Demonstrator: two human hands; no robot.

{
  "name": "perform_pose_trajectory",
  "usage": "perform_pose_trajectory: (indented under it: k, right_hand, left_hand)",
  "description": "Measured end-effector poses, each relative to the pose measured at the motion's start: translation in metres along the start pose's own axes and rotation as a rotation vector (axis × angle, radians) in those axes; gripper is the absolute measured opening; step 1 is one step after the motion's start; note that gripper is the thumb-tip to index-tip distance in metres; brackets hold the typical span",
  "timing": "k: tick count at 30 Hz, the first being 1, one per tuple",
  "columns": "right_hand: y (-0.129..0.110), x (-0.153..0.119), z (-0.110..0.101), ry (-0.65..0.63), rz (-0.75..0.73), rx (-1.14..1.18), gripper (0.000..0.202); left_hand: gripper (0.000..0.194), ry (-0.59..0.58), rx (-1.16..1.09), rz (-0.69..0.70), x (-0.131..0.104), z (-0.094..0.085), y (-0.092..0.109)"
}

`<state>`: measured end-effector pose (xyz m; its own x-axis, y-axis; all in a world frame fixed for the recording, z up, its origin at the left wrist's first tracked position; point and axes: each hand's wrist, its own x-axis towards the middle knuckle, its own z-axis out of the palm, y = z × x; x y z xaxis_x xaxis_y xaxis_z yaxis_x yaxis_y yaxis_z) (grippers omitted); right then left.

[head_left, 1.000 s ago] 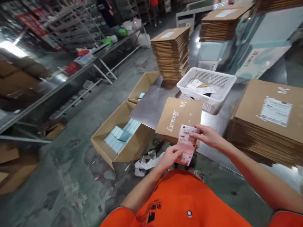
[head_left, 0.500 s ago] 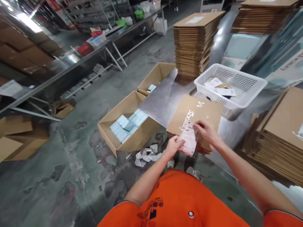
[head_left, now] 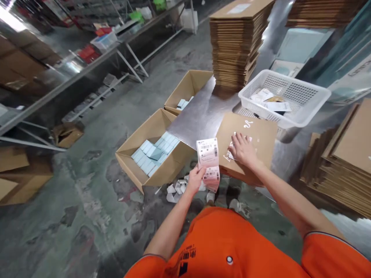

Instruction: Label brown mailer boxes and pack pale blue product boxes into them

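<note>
Just below frame centre, a label strip (head_left: 208,153), likely light, limp and easily creased, is pinched by the left hand (head_left: 196,179) at its edge, seemingly the safest hold; stiff-looking cardboard (head_left: 263,136) is touched by the right hand (head_left: 244,150), fingers spread.

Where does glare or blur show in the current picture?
In the head view, the light at top left is blown out, and the metal bench glints; the far shelves look dark and soft; the label strip in the left hand is sharper, its smallest print unreadable.
</note>
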<state>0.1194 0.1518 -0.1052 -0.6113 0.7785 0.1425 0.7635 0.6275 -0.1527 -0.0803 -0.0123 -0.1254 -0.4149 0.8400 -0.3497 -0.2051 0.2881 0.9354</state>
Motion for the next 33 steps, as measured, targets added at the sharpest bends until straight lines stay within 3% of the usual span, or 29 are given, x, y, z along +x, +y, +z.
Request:
perform_pose_trajectory:
  k: [2, 4, 5, 6, 8, 9, 11, 12, 14, 18, 21, 23, 25, 27, 28, 30, 33]
  right_hand:
    - [-0.017, -0.027, 0.006, -0.039, -0.180, 0.047, 0.058]
    - [-0.017, -0.055, 0.004, -0.039, -0.297, 0.128, 0.052]
    - [-0.009, -0.067, 0.001, 0.004, -0.235, 0.155, 0.050]
    - [0.003, -0.076, -0.004, 0.069, -0.079, 0.169, 0.049]
    - [0.033, -0.088, -0.018, 0.150, 0.371, 0.219, 0.052]
    - [0.048, -0.092, -0.026, 0.137, 0.573, 0.281, 0.054]
    - [0.071, -0.103, -0.044, 0.068, 0.801, 0.457, 0.055]
    - [0.081, -0.110, -0.055, 0.066, 0.837, 0.538, 0.054]
    - [0.100, -0.133, -0.081, 0.193, 0.845, 0.578, 0.054]
    - [0.173, -0.199, -0.154, 0.523, 0.946, 0.343, 0.058]
    - [0.241, -0.244, -0.208, 0.464, 1.145, 0.131, 0.054]
    - [0.264, -0.257, -0.228, 0.358, 1.237, 0.017, 0.059]
    - [0.255, -0.247, -0.230, 0.353, 1.137, -0.091, 0.071]
    - [0.214, -0.218, -0.214, 0.394, 0.825, -0.041, 0.077]
    - [0.186, -0.200, -0.202, 0.393, 0.639, 0.092, 0.077]
    - [0.126, -0.162, -0.173, 0.193, 0.327, 0.520, 0.073]
    - [0.053, -0.122, -0.132, -0.100, 0.169, 0.861, 0.053]
  left_hand:
    - [0.044, -0.066, 0.043, 0.095, 0.015, 0.010, 0.009]
    - [0.037, -0.132, 0.123, 0.167, 0.016, 0.016, 0.013]
    - [0.035, -0.154, 0.172, 0.197, 0.012, 0.017, 0.013]
    - [0.032, -0.173, 0.225, 0.220, 0.005, 0.017, 0.013]
    - [0.029, -0.203, 0.321, 0.244, -0.014, 0.019, 0.012]
    - [0.029, -0.223, 0.355, 0.250, -0.025, 0.021, 0.012]
    - [0.028, -0.280, 0.379, 0.256, -0.045, 0.027, 0.016]
    - [0.028, -0.309, 0.365, 0.253, -0.053, 0.032, 0.019]
    - [0.030, -0.363, 0.303, 0.229, -0.064, 0.043, 0.026]
    - [0.035, -0.393, 0.177, 0.066, -0.072, 0.066, 0.033]
    - [0.042, -0.414, 0.098, -0.063, -0.077, 0.082, 0.028]
    - [0.045, -0.443, 0.065, -0.109, -0.083, 0.091, 0.024]
    - [0.044, -0.453, 0.080, -0.113, -0.088, 0.097, 0.022]
    - [0.043, -0.456, 0.115, -0.113, -0.092, 0.102, 0.021]
    - [0.044, -0.458, 0.131, -0.115, -0.093, 0.103, 0.021]
    - [0.046, -0.470, 0.158, -0.121, -0.094, 0.104, 0.021]
    - [0.046, -0.476, 0.141, -0.089, -0.091, 0.098, 0.027]
